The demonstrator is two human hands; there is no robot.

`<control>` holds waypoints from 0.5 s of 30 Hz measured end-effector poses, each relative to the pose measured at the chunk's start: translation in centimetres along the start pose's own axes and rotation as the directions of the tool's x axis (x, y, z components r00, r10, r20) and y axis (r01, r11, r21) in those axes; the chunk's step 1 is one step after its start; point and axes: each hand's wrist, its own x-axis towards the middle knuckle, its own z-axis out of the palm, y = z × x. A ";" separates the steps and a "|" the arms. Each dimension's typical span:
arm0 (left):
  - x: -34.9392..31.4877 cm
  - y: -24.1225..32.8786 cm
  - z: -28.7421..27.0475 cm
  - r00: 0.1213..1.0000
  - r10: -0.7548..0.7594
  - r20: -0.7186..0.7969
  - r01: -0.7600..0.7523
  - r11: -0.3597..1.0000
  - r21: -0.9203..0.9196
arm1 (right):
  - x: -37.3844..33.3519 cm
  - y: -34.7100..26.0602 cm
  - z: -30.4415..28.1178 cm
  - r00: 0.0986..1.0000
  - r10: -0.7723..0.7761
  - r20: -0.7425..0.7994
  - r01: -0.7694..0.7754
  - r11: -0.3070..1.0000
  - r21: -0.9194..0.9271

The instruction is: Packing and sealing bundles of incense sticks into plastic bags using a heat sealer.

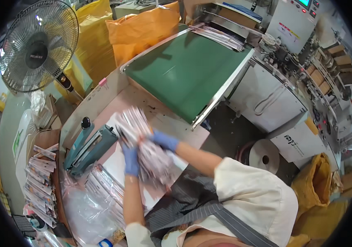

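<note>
A thick bundle of thin printed packets (155, 162), pale with dark and reddish marks, is blurred by motion over the work table. My left hand (131, 160), in a blue glove, grips its left side. My right hand (164, 140), gloved the same, closes on its right side near the middle. Fingertips of both hands are partly hidden by the packets. Left of the bundle stands a teal bag sealer (90, 149) with a black-knobbed lever. More packets (104, 184) lie beside my left forearm, next to clear plastic bags (89, 212).
A green conveyor belt (184, 74) with metal side rails ends beyond the table. Several packets (40, 185) are piled far left. A standing fan (38, 53), an orange sack (143, 31), a white machine cabinet (268, 92), a large roll (264, 157) and a yellow sack (314, 181) surround me.
</note>
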 end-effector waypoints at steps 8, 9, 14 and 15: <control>-25.1 -5.2 -4.0 0.974 -0.227 0.006 0.227 0.973 -0.032 | -23.3 0.7 7.9 0.993 0.090 -0.077 -0.070 0.970 0.234; -23.7 -0.3 -2.7 0.982 -0.182 0.051 0.174 0.976 0.130 | -21.5 1.2 8.1 0.986 -0.127 -0.108 0.135 0.989 0.064; -16.8 14.7 -2.3 0.478 0.590 0.650 -0.742 -0.124 0.659 | -14.8 -10.4 7.9 0.837 -0.516 0.179 0.542 0.828 -0.146; -16.9 17.0 -2.8 0.502 0.594 0.629 -0.703 -0.144 0.697 | -14.6 -14.1 8.9 0.717 -0.655 0.240 0.695 0.642 -0.324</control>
